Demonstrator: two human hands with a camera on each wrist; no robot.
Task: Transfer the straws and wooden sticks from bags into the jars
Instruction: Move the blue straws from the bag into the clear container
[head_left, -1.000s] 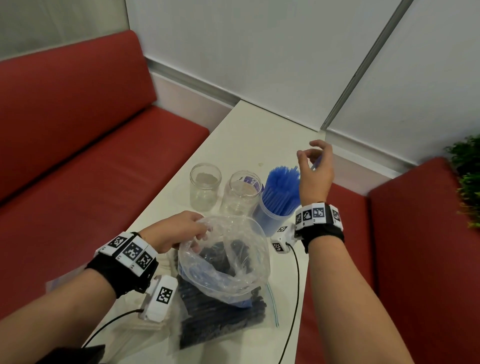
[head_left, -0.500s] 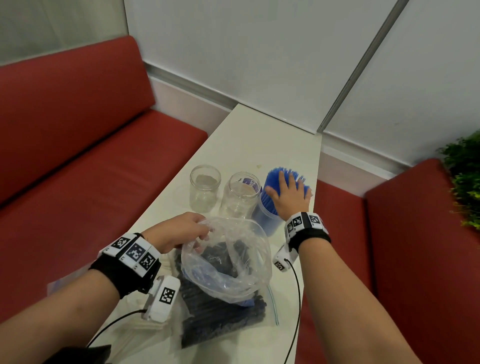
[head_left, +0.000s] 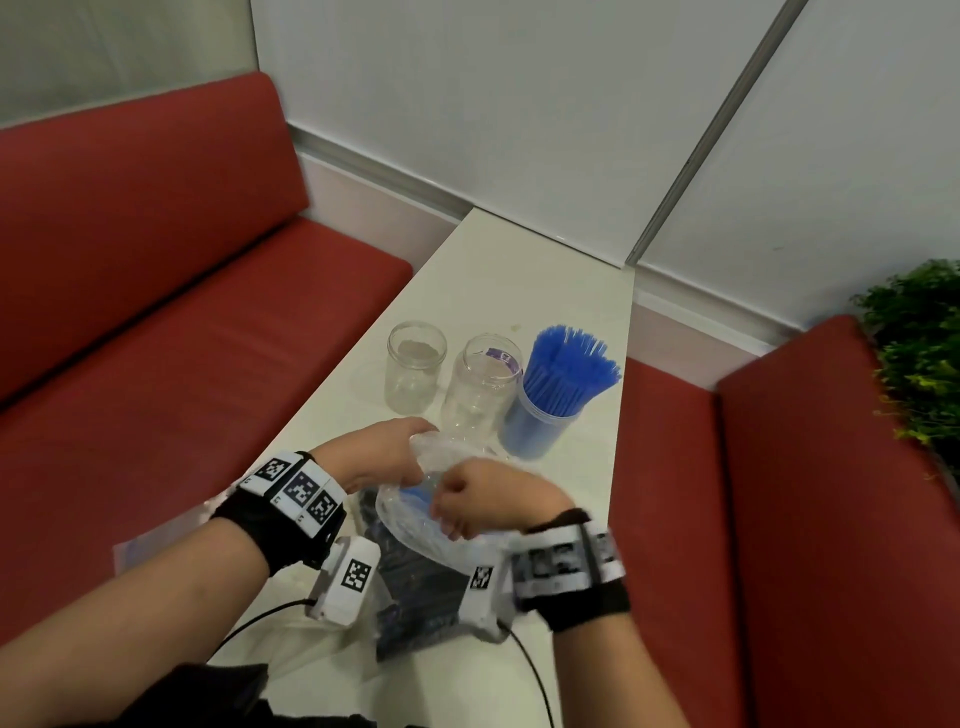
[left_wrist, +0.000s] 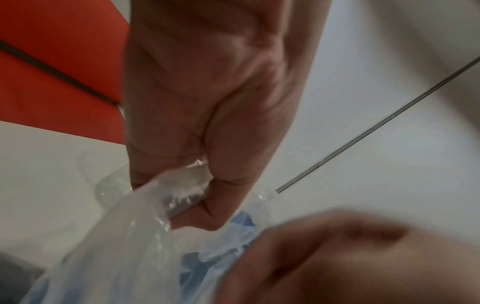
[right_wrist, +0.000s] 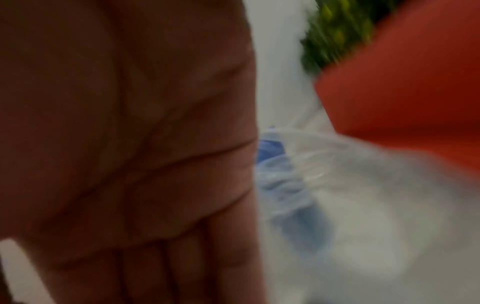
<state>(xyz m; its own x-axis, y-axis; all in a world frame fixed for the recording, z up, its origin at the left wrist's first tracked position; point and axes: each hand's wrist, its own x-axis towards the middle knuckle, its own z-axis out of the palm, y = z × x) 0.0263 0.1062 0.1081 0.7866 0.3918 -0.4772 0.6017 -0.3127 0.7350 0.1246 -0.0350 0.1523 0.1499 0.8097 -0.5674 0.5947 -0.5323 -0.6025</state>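
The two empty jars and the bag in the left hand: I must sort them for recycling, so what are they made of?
The two empty jars look like clear glass: see-through, thick rims, glossy. The bag looks like thin clear plastic film: it crumples and glints where the left hand grips it.

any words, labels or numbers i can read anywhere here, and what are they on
No readable words anywhere.
Wristband squares on the left hand and right hand: black-and-white coded patterns with tiny figures beside them, too small to read; the right ones are motion-blurred.
Middle jar: a purple label at the rim, too blurred to read.
Clear bag: no print visible.
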